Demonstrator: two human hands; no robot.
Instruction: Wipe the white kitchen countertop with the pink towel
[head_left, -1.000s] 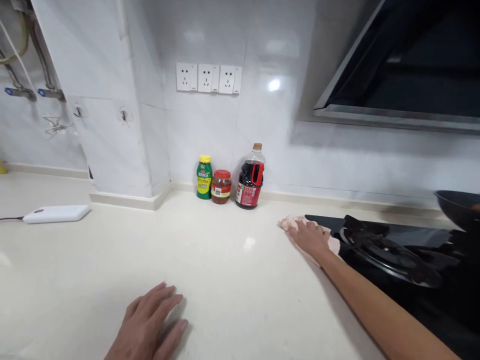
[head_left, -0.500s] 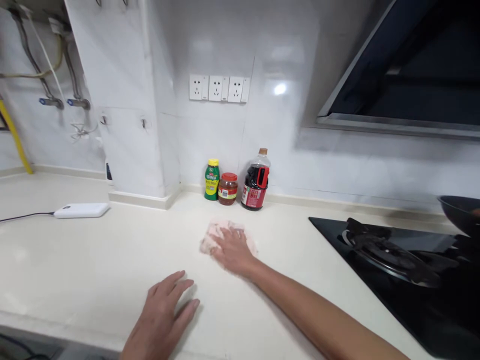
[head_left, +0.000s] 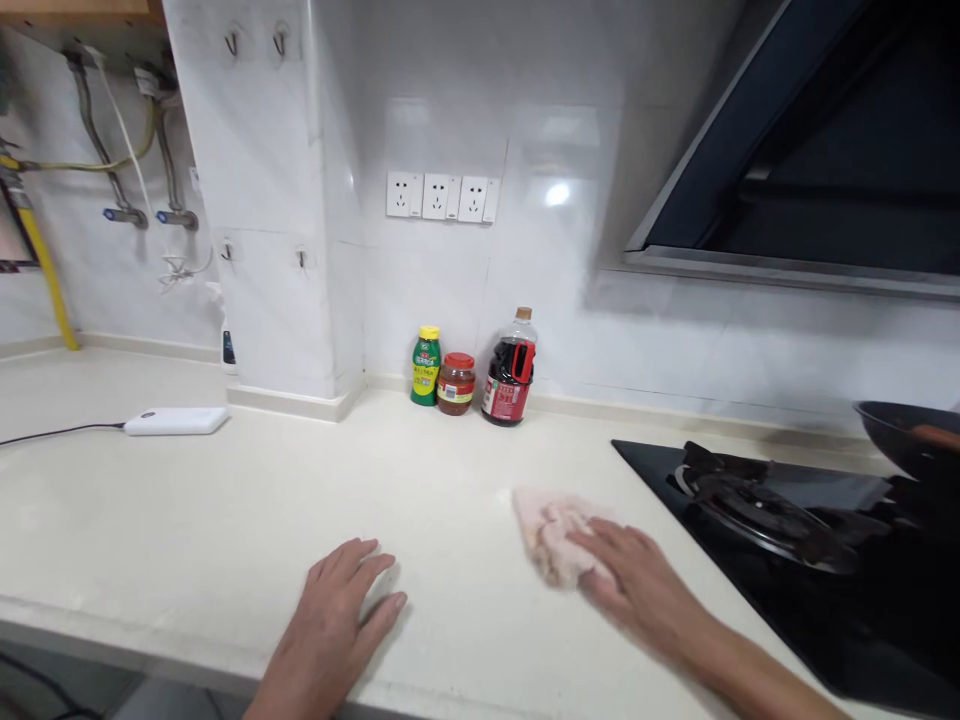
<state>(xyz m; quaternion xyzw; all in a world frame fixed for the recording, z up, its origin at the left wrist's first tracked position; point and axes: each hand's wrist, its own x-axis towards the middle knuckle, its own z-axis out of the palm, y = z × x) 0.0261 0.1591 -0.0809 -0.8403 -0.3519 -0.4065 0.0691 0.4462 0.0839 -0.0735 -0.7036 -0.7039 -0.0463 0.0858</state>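
Observation:
My right hand presses a pale pink cloth against the white countertop, its fingers over the crumpled right part of the cloth. Both the hand and the cloth are slightly blurred. My left hand rests near the counter's front edge, fingers apart and holding nothing. Beyond the hands, against the wall, stand a green squeeze bottle with a yellow cap, a red-lidded jar and a large bottle of dark sauce with a red handle.
On the right is a black gas hob, with a dark wok at its back and a range hood above. A white power bank with a cable lies at left. A wall pillar juts out behind it.
My right hand has slid the cloth to the right and nearer to me, away from the bottles and toward the hob. My left hand has stayed nearly in place. The view has shifted slightly.

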